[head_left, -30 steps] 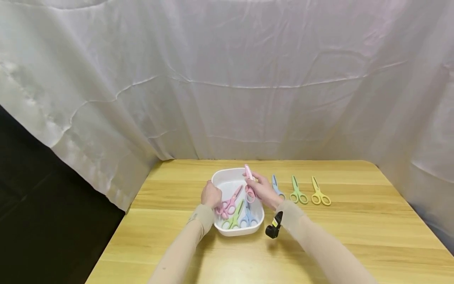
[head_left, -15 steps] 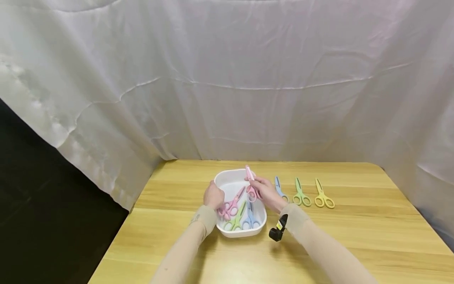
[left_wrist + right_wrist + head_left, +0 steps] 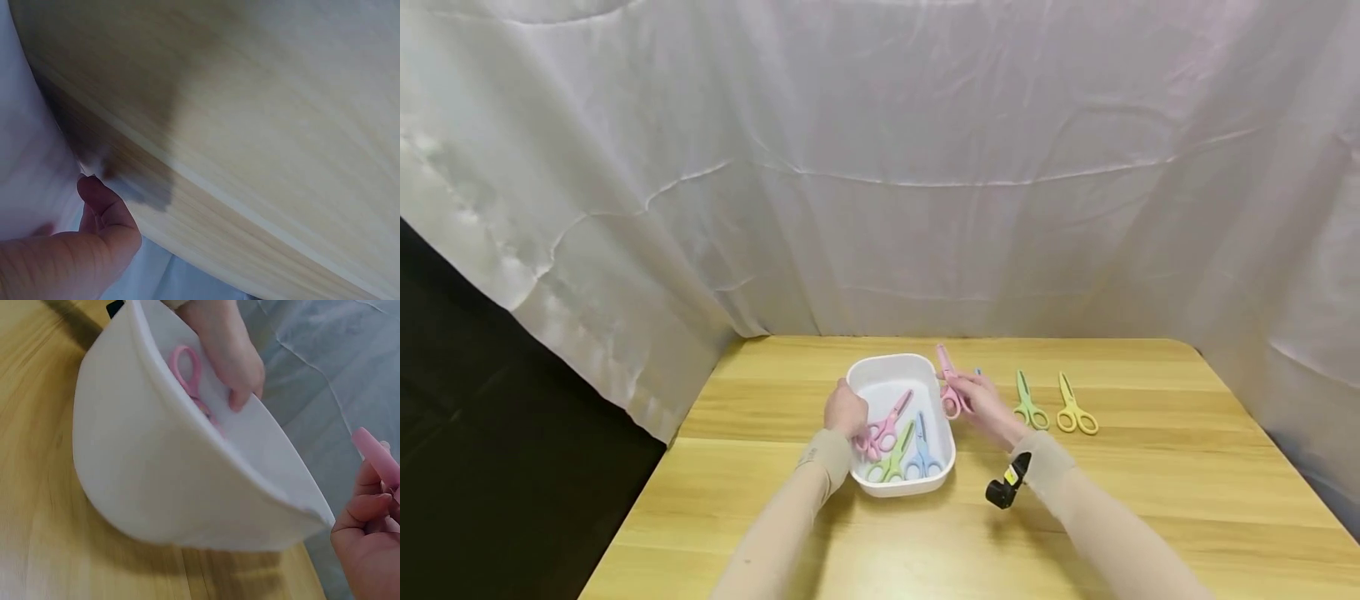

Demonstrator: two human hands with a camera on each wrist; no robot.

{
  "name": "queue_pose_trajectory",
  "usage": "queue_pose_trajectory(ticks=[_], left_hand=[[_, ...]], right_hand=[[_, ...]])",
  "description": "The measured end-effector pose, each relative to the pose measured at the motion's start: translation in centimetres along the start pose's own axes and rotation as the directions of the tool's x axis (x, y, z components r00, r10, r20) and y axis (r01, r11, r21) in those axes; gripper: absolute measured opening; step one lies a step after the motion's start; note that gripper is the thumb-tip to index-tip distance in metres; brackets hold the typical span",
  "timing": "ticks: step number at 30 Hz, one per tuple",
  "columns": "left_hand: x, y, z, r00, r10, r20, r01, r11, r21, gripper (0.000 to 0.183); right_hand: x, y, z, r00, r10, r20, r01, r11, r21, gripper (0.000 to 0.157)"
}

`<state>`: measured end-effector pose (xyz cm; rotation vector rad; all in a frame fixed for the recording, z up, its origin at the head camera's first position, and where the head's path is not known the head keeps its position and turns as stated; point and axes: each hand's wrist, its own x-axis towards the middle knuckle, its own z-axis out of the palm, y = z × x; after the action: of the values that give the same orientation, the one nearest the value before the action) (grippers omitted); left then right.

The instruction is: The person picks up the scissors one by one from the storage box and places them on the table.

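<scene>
Left hand [image 3: 847,411]: you grip the white tray [image 3: 901,490] by its left rim.
Right hand [image 3: 987,408]: you grasp pink scissors [image 3: 947,360] just beside the tray's right rim.
In the tray: more pink scissors [image 3: 892,418], lime scissors [image 3: 897,455], blue scissors [image 3: 922,450].
Tabletop [image 3: 1150,475], right: green scissors [image 3: 1026,402], yellow scissors [image 3: 1071,405].

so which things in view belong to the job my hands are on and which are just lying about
Seemingly in the job:
white basin, with your left hand at its rim
held pink scissors, in your right hand
basin's pink scissors, lime scissors, blue scissors
on the table, probably: green scissors, yellow scissors

Just surroundings:
table
pale curtain
black wrist device
</scene>
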<state>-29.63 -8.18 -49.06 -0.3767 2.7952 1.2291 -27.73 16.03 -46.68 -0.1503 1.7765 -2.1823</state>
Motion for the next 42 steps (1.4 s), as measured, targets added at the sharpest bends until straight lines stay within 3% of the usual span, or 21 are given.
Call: queue_pose_trajectory(ticks=[4,11,23,29,34,42], left_hand=[[0.2,0.0,-0.1,0.999,0.026,-0.032,-0.026,1.000,0.011,0.067],[0.2,0.0,0.2,1.000,0.011,-0.006,-0.011,1.000,0.015,0.069],[-0.1,0.1,0.2,0.999,0.024,-0.025,-0.024,0.999,0.027,0.068],[-0.1,0.1,0.1,1.000,0.014,-0.022,-0.013,1.000,0.022,0.068],[-0.3,0.1,0.1,1.000,0.004,-0.018,-0.004,1.000,0.007,0.069],[-0.2,0.3,0.4,1.000,0.018,-0.023,-0.018,1.000,0.019,0.069]], right_hand=[[-0.5,-0.5,-1.7,1.000,-0.004,-0.016,0.004,1.000,-0.016,0.050],[-2.0,-0.8,-5.2,0.998,-0.023,-0.052,0.023,1.000,-0.004,0.053],[-4.0,-0.8,-11.1,0.989,-0.034,-0.141,0.032,0.999,-0.016,0.051],[-5.0,-1.0,-13.9,0.984,-0.043,-0.175,0.038,0.999,-0.035,0.039],[-5.8,-1.5,-15.9,0.982,-0.043,-0.184,0.036,0.999,-0.040,0.045],[-7.6,-2.5,-19.4,0.980,-0.074,-0.184,0.067,0.997,-0.042,0.008]])
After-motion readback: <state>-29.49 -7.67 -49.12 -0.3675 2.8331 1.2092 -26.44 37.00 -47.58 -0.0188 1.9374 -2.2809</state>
